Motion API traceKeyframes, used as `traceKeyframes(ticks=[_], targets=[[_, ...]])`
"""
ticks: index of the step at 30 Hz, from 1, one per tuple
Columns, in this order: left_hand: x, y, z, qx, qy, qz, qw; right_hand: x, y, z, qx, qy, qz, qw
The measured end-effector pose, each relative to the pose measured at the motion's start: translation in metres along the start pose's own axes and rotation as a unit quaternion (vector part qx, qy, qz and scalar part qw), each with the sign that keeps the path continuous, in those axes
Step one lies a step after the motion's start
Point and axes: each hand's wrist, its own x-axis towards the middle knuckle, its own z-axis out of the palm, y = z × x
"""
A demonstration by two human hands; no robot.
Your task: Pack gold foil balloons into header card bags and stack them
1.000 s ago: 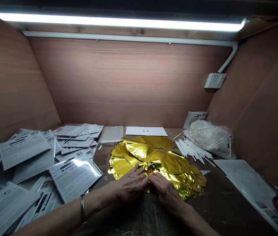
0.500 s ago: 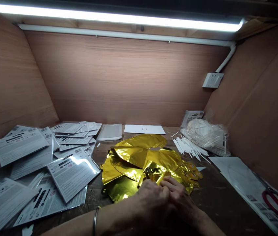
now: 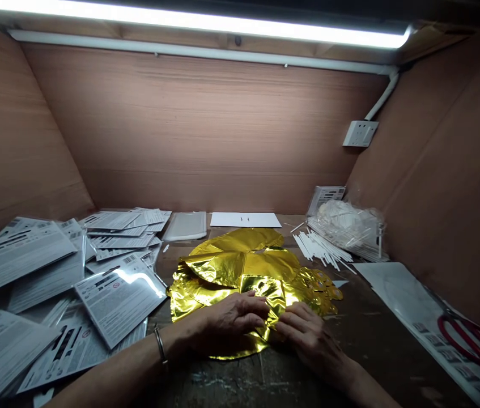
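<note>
Flat gold foil balloons (image 3: 265,263), shiny and creased, lie overlapping on the dark worktop before me. My left hand (image 3: 240,313) rests on their near part, fingers stretched to the right and thumb apart below. Opposite it, my right hand (image 3: 305,331) lays its extended fingertips on the foil's near right part. A narrow creased strip of foil shows between the two hands. Both palms face down, so what lies under them is hidden. A frilly foil edge with round holes (image 3: 322,286) sticks out at the right.
Printed cards in clear sleeves (image 3: 116,297) are heaped at the left. Along the back lie clear sleeves (image 3: 186,226) and a white card (image 3: 245,220). White sticks (image 3: 318,249) and a plastic bag (image 3: 348,224) sit back right. Red-handled scissors (image 3: 469,343) lie on a white sheet (image 3: 386,280).
My hands were close together, closed at the foil's near edge. Now they have come apart, with fingers stretched out, and the near foil looks rearranged. The view has shifted slightly.
</note>
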Motion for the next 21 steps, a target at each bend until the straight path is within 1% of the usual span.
traceKeyframes(ticks=[3, 5, 7, 9, 11, 13, 15, 16, 18, 21], targets=[[-0.003, -0.008, -0.006, -0.075, -0.028, -0.029, 0.996, 0.003, 0.002, -0.001, 0.067, -0.012, 0.126, 0.99], [-0.005, -0.013, -0.007, -0.098, -0.036, -0.049, 0.993, 0.005, 0.004, 0.001, 0.097, -0.016, 0.225, 0.969], [-0.008, -0.016, -0.006, -0.099, -0.02, -0.067, 0.993, 0.007, 0.007, 0.003, 0.109, -0.017, 0.304, 0.946], [-0.01, -0.015, -0.002, -0.098, 0.016, -0.078, 0.992, 0.011, 0.008, 0.006, 0.101, -0.018, 0.346, 0.933], [-0.01, -0.011, 0.003, -0.088, 0.069, -0.081, 0.99, 0.015, 0.008, 0.008, 0.082, -0.026, 0.361, 0.929], [-0.009, -0.009, 0.009, -0.054, 0.132, -0.094, 0.985, 0.018, 0.007, 0.01, 0.064, -0.036, 0.367, 0.927], [-0.007, -0.008, 0.016, -0.002, 0.199, -0.119, 0.973, 0.02, 0.007, 0.011, 0.041, -0.039, 0.366, 0.929], [-0.006, -0.009, 0.019, 0.022, 0.22, -0.134, 0.966, 0.02, 0.007, 0.013, 0.027, -0.037, 0.36, 0.932], [-0.005, -0.013, 0.025, 0.06, 0.245, -0.161, 0.954, 0.02, 0.007, 0.015, -0.004, -0.033, 0.342, 0.939], [-0.006, -0.021, 0.033, 0.109, 0.24, -0.181, 0.948, 0.022, 0.006, 0.019, -0.055, -0.039, 0.32, 0.945]])
